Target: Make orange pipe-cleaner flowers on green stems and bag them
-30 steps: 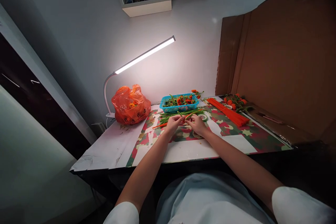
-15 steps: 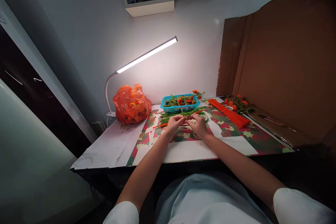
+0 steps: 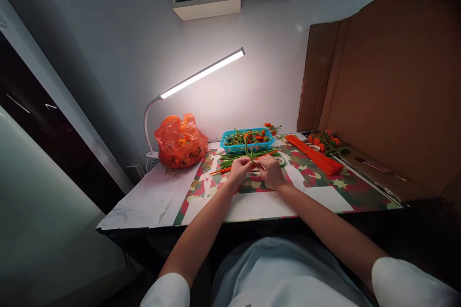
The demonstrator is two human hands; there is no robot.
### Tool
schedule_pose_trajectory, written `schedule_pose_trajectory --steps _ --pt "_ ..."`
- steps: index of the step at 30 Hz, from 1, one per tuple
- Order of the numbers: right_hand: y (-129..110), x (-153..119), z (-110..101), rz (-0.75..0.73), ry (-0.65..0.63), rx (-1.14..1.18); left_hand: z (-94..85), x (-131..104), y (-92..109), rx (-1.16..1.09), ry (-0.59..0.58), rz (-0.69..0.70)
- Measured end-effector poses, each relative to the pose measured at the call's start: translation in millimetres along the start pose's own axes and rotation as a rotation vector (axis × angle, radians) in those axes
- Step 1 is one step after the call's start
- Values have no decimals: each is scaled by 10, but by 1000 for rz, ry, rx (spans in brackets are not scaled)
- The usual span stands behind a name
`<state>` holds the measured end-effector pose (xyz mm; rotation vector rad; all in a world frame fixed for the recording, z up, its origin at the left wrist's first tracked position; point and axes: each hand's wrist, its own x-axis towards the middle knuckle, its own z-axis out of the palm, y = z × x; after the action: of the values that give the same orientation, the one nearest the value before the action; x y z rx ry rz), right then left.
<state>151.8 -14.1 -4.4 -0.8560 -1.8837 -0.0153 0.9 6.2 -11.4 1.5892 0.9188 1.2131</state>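
My left hand (image 3: 240,169) and my right hand (image 3: 271,171) meet over the middle of the table, both with fingertips pinched on a green pipe cleaner (image 3: 247,147). Its bent length stands up above the fingers; the pinched end is hidden. Just behind the hands lie a bunch of green pipe cleaners (image 3: 230,160) and a few orange ones (image 3: 220,171). A roll of green tape (image 3: 282,161) rests close to my right hand. Beyond is a blue basket (image 3: 239,148) filled with orange flowers and green stems.
An orange plastic bag (image 3: 180,146) sits at the left by the lit desk lamp (image 3: 205,74). On the right lie a bundle of orange pipe cleaners (image 3: 317,156) and more orange flowers (image 3: 322,143). A cardboard panel (image 3: 389,81) stands along the right side; a shelf (image 3: 207,8) hangs above.
The green pipe cleaner, spread to the right before, now points upward in a narrow bend. My right hand has turned slightly and moved a little left, closer to my left hand.
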Motion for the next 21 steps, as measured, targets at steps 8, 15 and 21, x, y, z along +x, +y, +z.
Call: schedule_pose_trajectory --steps 8,15,21 --pt "40 -9 -6 38 -17 -71 7 -54 104 63 13 86" --pt "33 -6 9 78 15 -44 48 -34 107 47 21 117" --pt "30 -24 13 168 134 41 55 -22 105 1 -23 88"
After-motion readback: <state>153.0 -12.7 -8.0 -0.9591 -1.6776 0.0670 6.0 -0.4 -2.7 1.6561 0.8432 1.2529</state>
